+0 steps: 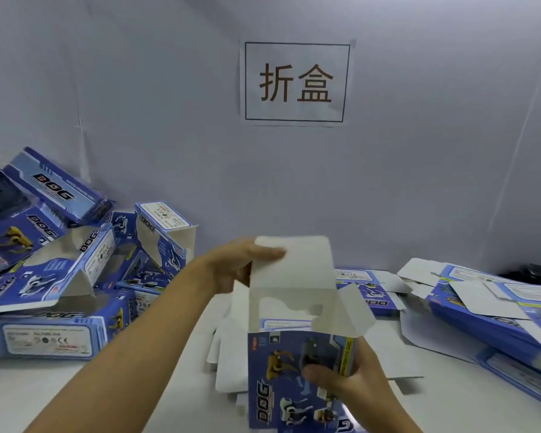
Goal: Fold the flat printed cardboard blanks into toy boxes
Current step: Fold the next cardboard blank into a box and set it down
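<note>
A half-formed box [297, 370] stands upright near the front edge of the white table [75, 395], its top open and nothing visible inside beyond the plain white inner walls and a window cut-out. Its blue front panel shows toy dogs and the word "DOG". The right hand [353, 376] grips the box's front right corner, thumb on the printed panel and fingers wrapped behind. The left hand [241, 267] pinches the tall white lid flap [294, 264], thumb on its inner face, holding it raised. White side flaps splay outward. A heap of folded boxes [60, 260] lies at the left, some with open ends showing blank interiors. Flat blanks [487, 307] are stacked at the right, and a paper sign [296, 82] hangs on the wall.
</note>
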